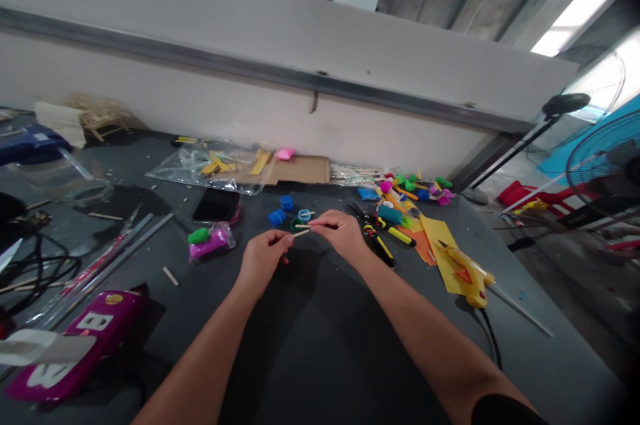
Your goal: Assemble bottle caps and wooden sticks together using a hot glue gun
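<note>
Over the middle of the dark table, my left hand [266, 258] pinches a short pale wooden stick [301, 233] between thumb and fingers. My right hand [339, 233] pinches a second pale stick [302, 226] just above it. The two sticks lie close together, nearly parallel; whether they touch I cannot tell. Behind the fingertips are blue bottle caps [277, 217], a light blue ring-like cap [304, 215] and a green cap [297, 224], partly hidden. Pliers with yellow-and-black handles [379, 245] lie right of my right hand.
A yellow glue gun [467, 271] with its cord rests on yellow sheets [440, 231] at right. At left are a purple power strip [83, 345], clear glue sticks [115, 258] and black cables [45, 258]. A phone [216, 205] and purple clay packet [210, 242] lie nearer.
</note>
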`<move>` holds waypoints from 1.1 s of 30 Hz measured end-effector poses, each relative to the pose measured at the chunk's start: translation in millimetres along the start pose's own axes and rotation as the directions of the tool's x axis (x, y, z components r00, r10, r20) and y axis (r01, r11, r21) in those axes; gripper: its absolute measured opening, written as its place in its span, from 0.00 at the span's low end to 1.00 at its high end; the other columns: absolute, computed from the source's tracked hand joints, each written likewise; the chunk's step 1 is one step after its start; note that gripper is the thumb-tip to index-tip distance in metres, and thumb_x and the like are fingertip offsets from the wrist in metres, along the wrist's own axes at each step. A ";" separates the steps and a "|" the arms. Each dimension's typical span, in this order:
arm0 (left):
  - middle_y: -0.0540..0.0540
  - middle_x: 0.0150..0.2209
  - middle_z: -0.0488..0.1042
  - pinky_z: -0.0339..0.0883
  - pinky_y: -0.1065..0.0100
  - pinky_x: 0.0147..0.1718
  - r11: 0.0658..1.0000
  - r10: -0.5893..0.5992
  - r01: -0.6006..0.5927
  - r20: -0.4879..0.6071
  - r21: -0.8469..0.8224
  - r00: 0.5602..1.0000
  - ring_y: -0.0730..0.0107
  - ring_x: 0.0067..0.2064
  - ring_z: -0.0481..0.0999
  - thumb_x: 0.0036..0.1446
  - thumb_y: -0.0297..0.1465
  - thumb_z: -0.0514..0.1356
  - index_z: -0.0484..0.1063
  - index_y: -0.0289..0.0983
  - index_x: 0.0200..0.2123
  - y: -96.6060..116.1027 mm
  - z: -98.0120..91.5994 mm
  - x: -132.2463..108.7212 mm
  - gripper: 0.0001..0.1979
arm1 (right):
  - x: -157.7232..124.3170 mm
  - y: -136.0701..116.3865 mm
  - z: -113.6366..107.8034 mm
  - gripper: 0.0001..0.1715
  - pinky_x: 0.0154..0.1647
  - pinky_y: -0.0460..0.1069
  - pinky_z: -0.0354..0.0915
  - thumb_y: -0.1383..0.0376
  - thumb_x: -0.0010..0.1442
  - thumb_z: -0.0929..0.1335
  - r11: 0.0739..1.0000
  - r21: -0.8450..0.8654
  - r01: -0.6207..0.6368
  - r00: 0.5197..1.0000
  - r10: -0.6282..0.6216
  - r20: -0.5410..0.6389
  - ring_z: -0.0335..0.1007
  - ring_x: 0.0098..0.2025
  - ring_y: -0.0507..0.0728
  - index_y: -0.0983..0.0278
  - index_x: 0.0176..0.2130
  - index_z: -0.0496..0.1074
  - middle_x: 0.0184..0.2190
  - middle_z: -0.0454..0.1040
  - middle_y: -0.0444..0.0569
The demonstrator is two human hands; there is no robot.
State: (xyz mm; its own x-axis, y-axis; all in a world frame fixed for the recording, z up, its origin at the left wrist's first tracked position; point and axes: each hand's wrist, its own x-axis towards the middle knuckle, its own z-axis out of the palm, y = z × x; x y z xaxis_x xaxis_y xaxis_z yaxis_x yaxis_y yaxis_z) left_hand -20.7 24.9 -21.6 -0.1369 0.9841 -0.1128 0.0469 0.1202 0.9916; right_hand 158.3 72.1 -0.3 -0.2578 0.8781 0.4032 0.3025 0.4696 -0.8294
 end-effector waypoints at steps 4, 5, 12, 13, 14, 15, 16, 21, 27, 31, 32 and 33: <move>0.51 0.21 0.70 0.56 0.73 0.19 1.000 0.004 -0.003 -0.020 0.018 1.000 0.76 0.18 0.66 0.43 0.41 0.64 0.74 0.35 0.27 2.6 -0.4 -0.4 0.14 | -0.9 -3.4 -1.4 0.03 0.29 0.46 0.60 0.64 0.49 0.72 0.991 -0.118 0.057 0.998 -0.055 0.016 0.67 0.29 0.52 0.60 0.28 0.78 0.27 0.73 0.45; 0.51 0.21 0.70 0.56 0.73 0.19 1.000 0.001 -0.001 -0.021 0.012 1.000 0.76 0.18 0.66 0.43 0.41 0.64 0.74 0.35 0.27 3.4 -0.4 -0.6 0.14 | -1.3 -4.0 -1.7 0.03 0.29 0.46 0.60 0.63 0.50 0.72 0.987 -0.146 0.068 0.998 -0.065 0.024 0.67 0.30 0.51 0.60 0.28 0.77 0.27 0.72 0.45; 0.50 0.22 0.71 0.56 0.73 0.19 1.000 -0.014 0.014 -0.005 -0.021 1.000 0.76 0.19 0.65 0.42 0.42 0.64 0.75 0.35 0.26 4.6 -0.6 -1.0 0.15 | -3.5 -4.3 -3.4 0.05 0.37 0.47 0.62 0.63 0.55 0.69 0.957 -0.241 0.164 0.986 -0.154 0.060 0.68 0.35 0.53 0.59 0.32 0.77 0.30 0.72 0.46; 0.50 0.22 0.71 0.56 0.72 0.19 1.000 -0.014 0.014 -0.003 -0.020 1.000 0.76 0.19 0.65 0.42 0.42 0.64 0.75 0.35 0.26 4.4 -0.7 -1.0 0.15 | -3.5 -3.9 -3.3 0.05 0.37 0.47 0.62 0.63 0.55 0.69 0.958 -0.236 0.162 0.987 -0.153 0.059 0.69 0.35 0.53 0.59 0.32 0.77 0.30 0.72 0.46; 0.50 0.23 0.72 0.56 0.72 0.19 1.000 -0.012 0.012 -0.001 -0.018 1.000 0.76 0.19 0.65 0.42 0.42 0.64 0.75 0.35 0.26 4.2 -0.8 -1.0 0.15 | -3.5 -3.4 -3.2 0.05 0.37 0.47 0.62 0.63 0.55 0.69 0.961 -0.226 0.159 0.987 -0.149 0.058 0.69 0.35 0.53 0.59 0.32 0.77 0.30 0.72 0.46; 0.49 0.23 0.72 0.56 0.73 0.19 1.000 -0.011 0.011 0.003 -0.015 1.000 0.76 0.19 0.65 0.42 0.42 0.64 0.75 0.35 0.26 4.0 -0.9 -1.0 0.15 | -3.4 -2.9 -2.9 0.05 0.37 0.47 0.62 0.64 0.55 0.69 0.965 -0.213 0.154 0.988 -0.145 0.059 0.69 0.35 0.53 0.59 0.32 0.77 0.30 0.72 0.45; 0.49 0.23 0.72 0.56 0.73 0.19 1.000 -0.008 0.008 0.007 -0.010 1.000 0.76 0.19 0.65 0.43 0.42 0.63 0.75 0.35 0.26 3.8 -1.1 -0.9 0.15 | -3.3 -2.4 -2.7 0.05 0.37 0.47 0.62 0.64 0.55 0.69 0.968 -0.201 0.150 0.988 -0.140 0.060 0.69 0.34 0.52 0.59 0.32 0.77 0.30 0.73 0.45; 0.50 0.23 0.71 0.56 0.72 0.20 0.998 0.033 -0.034 0.017 0.044 0.999 0.76 0.19 0.66 0.46 0.42 0.61 0.74 0.36 0.26 3.8 -1.7 -0.6 0.14 | -2.0 0.2 -1.7 0.06 0.33 0.46 0.61 0.64 0.55 0.68 0.979 -0.185 0.087 0.994 -0.074 0.076 0.68 0.31 0.51 0.61 0.29 0.76 0.27 0.73 0.45; 0.51 0.22 0.71 0.56 0.72 0.19 0.985 0.081 -0.081 0.009 0.155 0.997 0.75 0.19 0.67 0.48 0.41 0.59 0.73 0.37 0.26 4.9 -2.6 -1.1 0.13 | -1.1 -0.2 -1.3 0.06 0.31 0.45 0.60 0.66 0.53 0.69 0.991 -0.129 -0.015 0.994 0.029 0.109 0.68 0.29 0.51 0.64 0.27 0.76 0.25 0.73 0.45; 0.52 0.22 0.71 0.57 0.72 0.20 0.967 0.112 -0.110 0.004 0.229 0.994 0.75 0.19 0.68 0.49 0.41 0.58 0.73 0.37 0.27 6.0 -3.3 -2.2 0.13 | -1.2 -1.1 -0.9 0.05 0.32 0.45 0.60 0.67 0.52 0.70 0.989 -0.143 -0.047 0.990 0.065 0.124 0.68 0.29 0.51 0.64 0.26 0.76 0.25 0.73 0.44; 0.52 0.22 0.71 0.57 0.73 0.20 0.963 0.116 -0.113 0.004 0.243 0.993 0.75 0.19 0.68 0.49 0.41 0.58 0.73 0.37 0.27 6.4 -3.4 -2.5 0.13 | -1.2 -1.1 -0.8 0.05 0.32 0.45 0.60 0.67 0.52 0.70 0.988 -0.147 -0.051 0.989 0.070 0.129 0.68 0.29 0.51 0.64 0.25 0.76 0.25 0.73 0.44; 0.52 0.22 0.71 0.57 0.73 0.21 0.960 0.117 -0.115 0.005 0.256 0.993 0.75 0.20 0.68 0.49 0.41 0.58 0.73 0.37 0.28 7.0 -3.6 -2.8 0.13 | -1.2 -0.9 -0.7 0.05 0.31 0.45 0.60 0.67 0.52 0.70 0.987 -0.151 -0.054 0.988 0.074 0.134 0.68 0.29 0.51 0.64 0.25 0.76 0.25 0.73 0.44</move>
State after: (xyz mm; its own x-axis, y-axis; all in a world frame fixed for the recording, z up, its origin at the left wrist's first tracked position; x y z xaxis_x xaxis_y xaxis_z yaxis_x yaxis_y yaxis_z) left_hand -23.6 22.5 -14.2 -0.1259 0.9920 0.0041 0.3144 0.0360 0.9486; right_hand 159.0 70.6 0.3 -0.3552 0.8902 0.2852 0.4509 0.4304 -0.7819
